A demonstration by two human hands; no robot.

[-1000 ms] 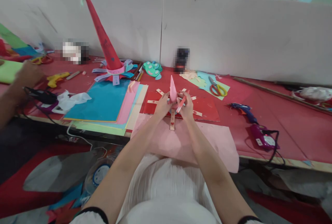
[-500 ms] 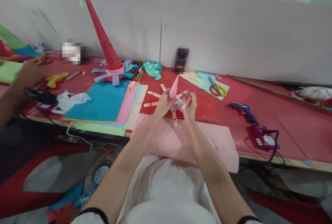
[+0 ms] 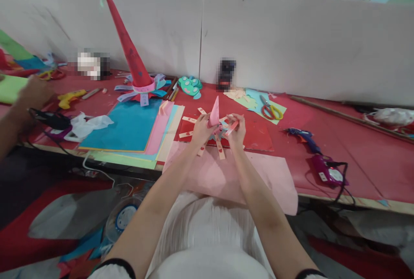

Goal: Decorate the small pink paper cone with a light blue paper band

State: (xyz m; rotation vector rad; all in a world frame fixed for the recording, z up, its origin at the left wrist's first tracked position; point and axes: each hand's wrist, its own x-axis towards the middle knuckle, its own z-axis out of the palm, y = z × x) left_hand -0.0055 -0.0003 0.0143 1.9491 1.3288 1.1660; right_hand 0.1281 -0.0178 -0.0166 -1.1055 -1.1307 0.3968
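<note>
My left hand [image 3: 202, 127] is closed round the lower part of a small pink cone [image 3: 214, 111], which points upward. Pale strips with red hearts [image 3: 220, 148] radiate from around the base of the cone, over a red sheet [image 3: 260, 136]. Between the thumb and fingers of my right hand [image 3: 238, 130] is a small pink-red strip [image 3: 232, 128], close to the cone's right side. Both hands partly cover the blue and pink pieces around the base.
A tall red cone hat [image 3: 131, 57] stands at the back left, behind stacked coloured sheets [image 3: 123, 126]. Scissors [image 3: 271, 110] lie right of my hands, near a blue glue gun [image 3: 304, 137] and a purple power box [image 3: 328, 171]. Another person's hand [image 3: 35, 91] works at far left.
The pink cone has shifted slightly left and stands more upright. The heart strips around it have turned, with another showing below my left hand. My right hand keeps its strip.
</note>
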